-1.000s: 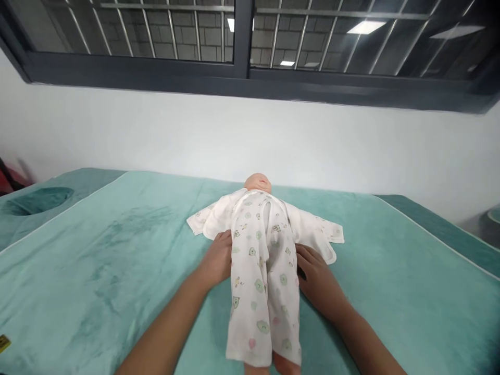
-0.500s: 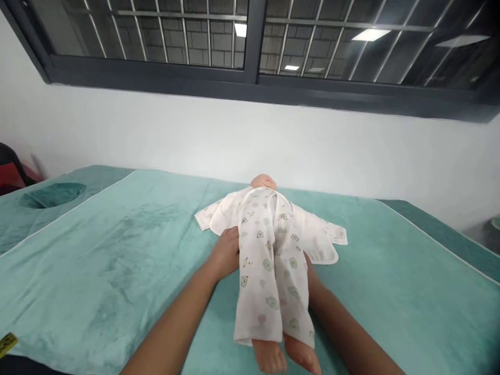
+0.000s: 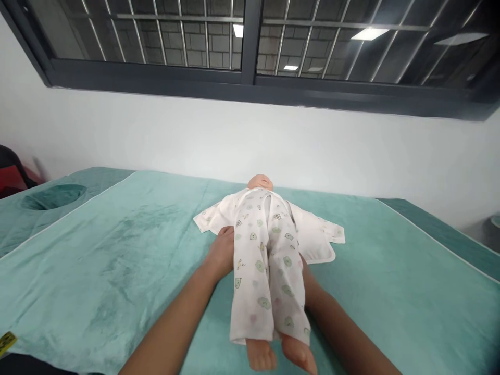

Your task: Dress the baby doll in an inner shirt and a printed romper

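- A baby doll with a smooth bald head point(image 3: 260, 181) lies face up on a padded bed covered in turquoise plush point(image 3: 136, 271), its head at the centre of the frame and its bare feet point(image 3: 261, 355) toward the bottom edge.
- White cotton trousers printed with green animal faces and small hearts point(image 3: 252, 291) cover the doll's front and legs; the feet stick out below the hems.
- A white long-sleeved cotton top point(image 3: 314, 234) spreads out on both sides of the doll, its sleeves pointing left and right in the middle of the frame.
- The left hand point(image 3: 221, 255) touches the left edge of the trousers at about thigh height; its fingers point(image 3: 225, 232) lie close together, and whether they pinch the cloth I cannot tell, as the tips are hidden.
- The right hand point(image 3: 307, 273) goes behind the right trouser leg; its fingers are hidden, so I cannot tell their state.
- A plain white wall point(image 3: 250, 140) and a dark grey window frame point(image 3: 249, 47) fill the upper part of the frame.
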### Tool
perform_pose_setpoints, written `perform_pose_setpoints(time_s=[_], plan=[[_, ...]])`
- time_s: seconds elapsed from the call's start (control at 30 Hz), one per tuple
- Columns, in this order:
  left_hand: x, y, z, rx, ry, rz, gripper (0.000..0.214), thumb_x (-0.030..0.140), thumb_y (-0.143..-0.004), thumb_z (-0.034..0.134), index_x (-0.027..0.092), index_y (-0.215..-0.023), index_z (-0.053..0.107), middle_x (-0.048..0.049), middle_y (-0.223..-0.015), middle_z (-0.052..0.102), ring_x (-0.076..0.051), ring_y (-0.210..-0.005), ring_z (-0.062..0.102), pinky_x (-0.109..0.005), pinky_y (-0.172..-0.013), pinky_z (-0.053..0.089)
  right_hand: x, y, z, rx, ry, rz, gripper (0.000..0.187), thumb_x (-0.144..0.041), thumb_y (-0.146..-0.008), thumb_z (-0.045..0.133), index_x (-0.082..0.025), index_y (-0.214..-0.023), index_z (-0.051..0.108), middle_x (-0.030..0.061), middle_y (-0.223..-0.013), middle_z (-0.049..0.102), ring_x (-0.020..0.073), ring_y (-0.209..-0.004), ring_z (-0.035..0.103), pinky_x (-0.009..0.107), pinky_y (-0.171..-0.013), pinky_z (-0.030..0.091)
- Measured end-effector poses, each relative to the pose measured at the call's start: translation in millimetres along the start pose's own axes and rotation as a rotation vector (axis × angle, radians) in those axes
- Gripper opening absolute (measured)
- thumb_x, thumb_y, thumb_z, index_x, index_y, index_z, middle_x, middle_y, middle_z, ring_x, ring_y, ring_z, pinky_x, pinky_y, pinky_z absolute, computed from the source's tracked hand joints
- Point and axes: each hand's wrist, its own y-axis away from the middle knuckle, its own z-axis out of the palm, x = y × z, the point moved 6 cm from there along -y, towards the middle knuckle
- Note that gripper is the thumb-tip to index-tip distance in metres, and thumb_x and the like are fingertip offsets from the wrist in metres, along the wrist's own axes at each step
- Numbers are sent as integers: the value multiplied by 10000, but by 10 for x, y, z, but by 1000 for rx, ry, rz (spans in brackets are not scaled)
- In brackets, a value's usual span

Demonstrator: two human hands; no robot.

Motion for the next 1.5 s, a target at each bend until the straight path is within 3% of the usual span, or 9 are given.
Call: perform_pose_setpoints(time_s=[0.27, 0.6, 0.7, 0.8, 0.9, 1.07, 1.2, 1.37, 1.5], plan=[[107, 285, -140, 48, -19, 39, 261, 204, -894, 427, 211, -821, 678, -93, -863, 637, -228, -866, 550, -382, -814, 411, 70, 116, -212, 78, 331, -154, 247, -237, -836, 543, -226, -982, 742, 120, -1044, 712, 328, -1073, 603, 458, -952, 449], [207, 450, -268, 39, 119, 40, 278, 143, -858, 403, 209, -785, 663, -59, -849, 654, -208, -885, 573, -355, -832, 421, 70, 609, -476, -40, 581, -384, 467, -22, -817, 424, -266, -1095, 708, 58, -1060, 726, 222, -951, 643, 391, -882, 467], [-161, 431, -408, 264, 256, -313, 241, 186, -845, 420, 203, -878, 658, -65, -976, 676, -210, -942, 600, -340, -865, 439, 255, 645, -609, -43, 451, -252, 395, -115, -874, 418, -266, -1150, 658, 59, -1129, 702, 219, -1031, 632, 378, -912, 472], [-488, 446, -443, 383, 120, -690, 231, 259, -838, 461, 161, -974, 621, -105, -1004, 664, -233, -928, 606, -349, -848, 445, 613, 577, -946, 165, 359, 72, 300, -304, -908, 433, -233, -1125, 629, 82, -1115, 688, 230, -967, 646, 372, -858, 496], [-532, 326, -366, 252, -158, -734, 339, 361, -828, 538, 140, -1081, 577, -150, -1061, 641, -291, -1026, 571, -377, -859, 422, 913, 465, -1209, 293, 457, 336, 373, -472, -861, 471, -196, -1047, 637, 105, -1023, 677, 255, -865, 636, 392, -781, 490], [-501, 215, -297, 148, -280, -721, 282, 363, -843, 541, 172, -1048, 574, -135, -1031, 637, -287, -1030, 560, -350, -796, 406, 1031, 186, -1183, 153, 489, 452, 368, -566, -782, 528, -216, -808, 640, 50, -820, 662, 233, -732, 601, 330, -627, 425], [-480, 252, -372, 215, -139, -689, 207, 377, -853, 516, 189, -823, 596, -89, -962, 623, -244, -927, 560, -324, -754, 401, 861, 27, -1144, 131, 128, 453, 295, -494, -723, 615, -204, -668, 597, 16, -667, 616, 199, -647, 558, 295, -585, 405], [-384, 288, -523, 497, 576, -665, 202, 386, -804, 582, 188, -835, 608, -3, -829, 611, -179, -794, 552, -272, -712, 416, 249, -201, -1191, 184, -601, 380, 222, -412, -751, 654, -203, -762, 577, 22, -761, 599, 186, -724, 567, 274, -626, 439], [-51, 83, -659, 570, 824, -574, 238, 362, -781, 624, 198, -669, 494, 39, -697, 565, -143, -700, 535, -238, -651, 403, -377, -352, -1014, 34, -551, 225, 187, -368, -775, 644, -224, -731, 533, 17, -864, 621, 200, -810, 577, 291, -687, 446]])
